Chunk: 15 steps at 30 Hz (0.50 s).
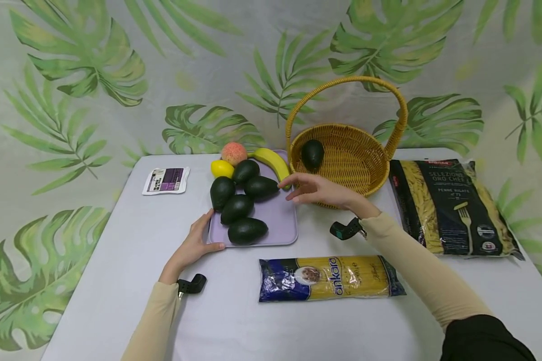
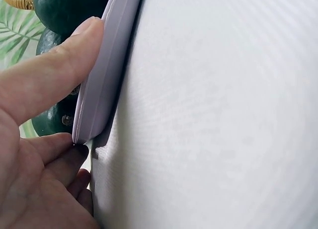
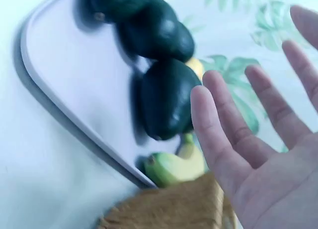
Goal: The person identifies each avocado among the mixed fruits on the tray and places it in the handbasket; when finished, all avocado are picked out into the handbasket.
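Observation:
My left hand (image 1: 193, 245) holds the near left corner of a lilac tray (image 1: 282, 235), thumb along the front edge and fingers at the left side. In the left wrist view, the thumb (image 2: 54, 75) lies against the tray's rim. Several dark green avocados (image 1: 248, 231) lie on the tray with a banana (image 1: 271, 161), a lemon (image 1: 222, 169) and a peach (image 1: 234, 153). Over the tray's right edge hovers my right hand (image 1: 320, 190), its fingers spread and holding nothing. Beside it stands a wicker basket (image 1: 352, 170) with one avocado (image 1: 312, 154) inside.
A long spaghetti pack (image 1: 331, 279) lies in front of the tray. On the right is a large penne bag (image 1: 456, 210), close to the basket. Farther left lies a small white and purple packet (image 1: 166, 181). The basket's tall handle (image 1: 343, 81) arches upward.

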Each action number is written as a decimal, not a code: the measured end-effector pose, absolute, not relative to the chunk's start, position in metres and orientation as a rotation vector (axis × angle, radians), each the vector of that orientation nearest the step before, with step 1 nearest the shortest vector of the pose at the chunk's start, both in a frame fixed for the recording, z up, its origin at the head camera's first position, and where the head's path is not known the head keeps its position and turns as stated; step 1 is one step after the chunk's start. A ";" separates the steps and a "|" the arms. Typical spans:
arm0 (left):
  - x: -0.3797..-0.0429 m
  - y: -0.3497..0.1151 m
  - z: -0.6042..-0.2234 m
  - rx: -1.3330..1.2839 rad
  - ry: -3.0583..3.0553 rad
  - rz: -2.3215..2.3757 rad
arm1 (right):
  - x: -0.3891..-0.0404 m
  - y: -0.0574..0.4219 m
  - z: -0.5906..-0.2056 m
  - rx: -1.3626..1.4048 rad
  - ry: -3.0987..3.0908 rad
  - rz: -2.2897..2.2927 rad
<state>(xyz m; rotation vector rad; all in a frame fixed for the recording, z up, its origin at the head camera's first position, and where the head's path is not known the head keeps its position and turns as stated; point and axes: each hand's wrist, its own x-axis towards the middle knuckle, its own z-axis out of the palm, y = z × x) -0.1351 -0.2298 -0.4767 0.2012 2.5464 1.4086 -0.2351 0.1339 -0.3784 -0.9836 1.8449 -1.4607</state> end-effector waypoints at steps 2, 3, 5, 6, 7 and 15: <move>-0.135 -0.230 -0.477 0.199 2.542 1.413 | -0.234 0.125 -0.382 -1.033 1.828 -1.417; -0.135 -0.230 -0.477 0.199 2.540 1.414 | -0.233 0.120 -0.383 -1.055 1.818 -1.395; -0.136 -0.230 -0.477 0.202 2.539 1.414 | -0.232 0.110 -0.386 -1.098 1.805 -1.344; -0.135 -0.230 -0.477 0.201 2.538 1.417 | -0.232 0.105 -0.387 -1.120 1.788 -1.326; -0.135 -0.230 -0.476 0.201 2.538 1.419 | -0.231 0.100 -0.389 -1.145 1.773 -1.309; -0.136 -0.229 -0.476 0.200 2.548 1.394 | -0.229 0.069 -0.401 -1.254 1.713 -1.195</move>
